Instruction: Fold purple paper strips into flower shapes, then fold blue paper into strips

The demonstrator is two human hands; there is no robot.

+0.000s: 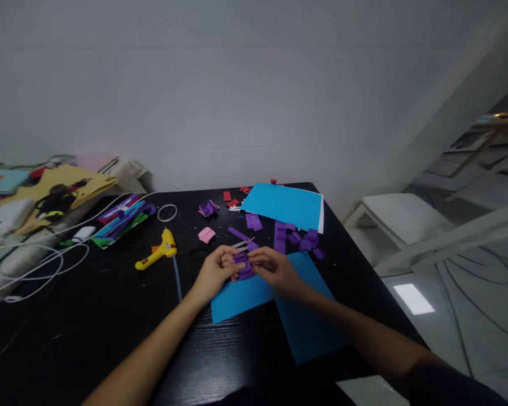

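Left hand (215,272) has a thumb-and-finger grip on some folded purple paper (244,268), right hand (280,273) is pinching its other side too, right over a blue sheet (239,300) on this black worktop (203,352).

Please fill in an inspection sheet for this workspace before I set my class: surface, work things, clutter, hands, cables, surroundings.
Surface: black table, scattered with small scraps.
Work things: purple paper between the hands; blue sheets under and beside them; scissors just beyond; yellow glue gun to the left.
Clutter: purple pieces, pink paper, red scraps; coloured strips heaped at left.
Hands: left hand holds the purple paper; right hand has fingertips at its edge, grip unclear.
Cables: white cables loop at left; dark cables on the floor.
Surroundings: pale wall behind; white seat at right.
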